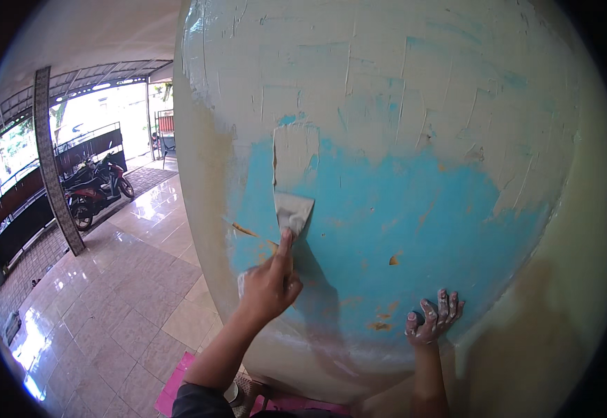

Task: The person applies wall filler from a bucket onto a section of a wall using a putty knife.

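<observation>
My left hand (269, 284) grips a putty knife (294, 211), its index finger stretched along the blade. The wide blade is smeared with pale filler and lies against the wall (359, 202). Above the blade runs a fresh upright strip of filler (296, 150). Bare turquoise paint covers the wall's middle, with brownish chipped spots, while pale filler coats the upper part. Low on the right of the turquoise area, my right hand (436, 318) rests against the wall with spread fingers, spotted with white filler. The knife's handle is mostly hidden in my left hand.
At the bottom, a pink sheet (177, 384) lies on the tiled floor (129, 299), with a small container (232, 394) beside it. A patterned post (54, 167) and a parked red motorcycle (98, 188) stand off to the left. On the right the wall meets a greenish wall (561, 279).
</observation>
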`<state>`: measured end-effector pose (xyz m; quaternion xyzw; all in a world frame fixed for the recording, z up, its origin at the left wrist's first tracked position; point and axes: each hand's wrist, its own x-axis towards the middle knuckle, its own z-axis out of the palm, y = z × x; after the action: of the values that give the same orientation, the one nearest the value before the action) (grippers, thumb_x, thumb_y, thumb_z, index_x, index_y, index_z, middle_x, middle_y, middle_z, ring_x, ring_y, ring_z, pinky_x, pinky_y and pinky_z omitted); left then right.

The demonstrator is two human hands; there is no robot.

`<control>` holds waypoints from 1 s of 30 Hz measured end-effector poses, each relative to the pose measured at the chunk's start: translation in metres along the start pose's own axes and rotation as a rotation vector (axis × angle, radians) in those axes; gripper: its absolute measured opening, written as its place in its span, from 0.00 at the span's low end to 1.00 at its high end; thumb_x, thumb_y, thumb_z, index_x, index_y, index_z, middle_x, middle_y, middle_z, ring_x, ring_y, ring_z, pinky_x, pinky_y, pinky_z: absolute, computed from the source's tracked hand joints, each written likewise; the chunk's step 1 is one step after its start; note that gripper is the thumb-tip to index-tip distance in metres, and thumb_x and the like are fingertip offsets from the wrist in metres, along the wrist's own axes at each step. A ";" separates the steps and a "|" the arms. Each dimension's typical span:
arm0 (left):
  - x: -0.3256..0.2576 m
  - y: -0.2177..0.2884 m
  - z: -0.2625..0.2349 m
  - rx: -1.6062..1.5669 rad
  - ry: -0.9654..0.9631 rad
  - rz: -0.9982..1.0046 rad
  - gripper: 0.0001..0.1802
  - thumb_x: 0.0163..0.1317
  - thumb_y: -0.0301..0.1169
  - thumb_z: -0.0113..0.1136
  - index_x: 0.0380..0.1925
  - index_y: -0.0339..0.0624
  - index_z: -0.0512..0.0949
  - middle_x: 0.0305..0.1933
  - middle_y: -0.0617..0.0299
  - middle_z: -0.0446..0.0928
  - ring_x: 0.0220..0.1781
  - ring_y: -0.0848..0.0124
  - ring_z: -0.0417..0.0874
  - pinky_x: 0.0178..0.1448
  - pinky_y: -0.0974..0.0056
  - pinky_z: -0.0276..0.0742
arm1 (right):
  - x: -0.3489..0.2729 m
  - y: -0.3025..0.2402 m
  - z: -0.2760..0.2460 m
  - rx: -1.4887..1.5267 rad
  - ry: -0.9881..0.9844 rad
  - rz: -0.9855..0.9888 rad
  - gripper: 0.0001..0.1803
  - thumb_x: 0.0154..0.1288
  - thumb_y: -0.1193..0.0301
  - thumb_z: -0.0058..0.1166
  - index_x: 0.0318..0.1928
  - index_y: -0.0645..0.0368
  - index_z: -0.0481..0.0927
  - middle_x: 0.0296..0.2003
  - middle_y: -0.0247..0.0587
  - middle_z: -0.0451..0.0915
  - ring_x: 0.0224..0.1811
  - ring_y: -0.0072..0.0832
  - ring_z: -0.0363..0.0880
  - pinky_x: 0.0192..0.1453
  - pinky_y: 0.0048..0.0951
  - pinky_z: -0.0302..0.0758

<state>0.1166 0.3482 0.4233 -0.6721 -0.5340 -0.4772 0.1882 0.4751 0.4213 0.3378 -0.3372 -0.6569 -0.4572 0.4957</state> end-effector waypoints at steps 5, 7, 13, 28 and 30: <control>0.003 -0.016 -0.005 -0.004 0.298 0.163 0.50 0.38 0.22 0.58 0.70 0.27 0.57 0.23 0.59 0.77 0.17 0.63 0.76 0.23 0.61 0.72 | 0.002 -0.001 0.002 -0.016 0.020 -0.003 0.16 0.72 0.52 0.41 0.45 0.45 0.77 0.63 0.43 0.70 0.73 0.48 0.59 0.75 0.62 0.48; 0.038 -0.010 -0.023 0.017 0.263 0.134 0.51 0.40 0.23 0.58 0.72 0.32 0.55 0.24 0.59 0.77 0.18 0.63 0.76 0.23 0.60 0.72 | -0.001 0.001 0.001 -0.040 0.010 -0.002 0.15 0.72 0.53 0.41 0.46 0.45 0.77 0.64 0.43 0.70 0.72 0.48 0.59 0.74 0.62 0.49; 0.017 -0.011 -0.007 -0.026 0.086 0.020 0.51 0.43 0.25 0.58 0.74 0.37 0.53 0.25 0.58 0.78 0.19 0.62 0.78 0.24 0.60 0.74 | -0.001 0.000 0.001 -0.049 0.027 -0.002 0.16 0.73 0.52 0.41 0.47 0.46 0.76 0.64 0.43 0.70 0.73 0.48 0.59 0.74 0.62 0.50; 0.054 -0.025 -0.042 0.079 0.209 0.040 0.50 0.44 0.24 0.58 0.73 0.38 0.55 0.22 0.61 0.78 0.16 0.62 0.77 0.22 0.60 0.72 | 0.006 -0.012 -0.005 -0.077 -0.020 0.053 0.20 0.72 0.51 0.41 0.54 0.49 0.75 0.67 0.48 0.66 0.74 0.52 0.56 0.73 0.67 0.47; 0.022 -0.028 -0.026 -0.017 0.142 0.024 0.50 0.44 0.25 0.57 0.73 0.38 0.54 0.21 0.62 0.76 0.16 0.62 0.77 0.22 0.60 0.72 | 0.023 -0.014 -0.015 -0.108 -0.071 0.061 0.22 0.72 0.51 0.41 0.57 0.48 0.75 0.69 0.49 0.64 0.75 0.53 0.54 0.73 0.68 0.44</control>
<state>0.0799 0.3507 0.4472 -0.6446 -0.5071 -0.5257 0.2257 0.4610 0.4023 0.3576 -0.3993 -0.6379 -0.4642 0.4671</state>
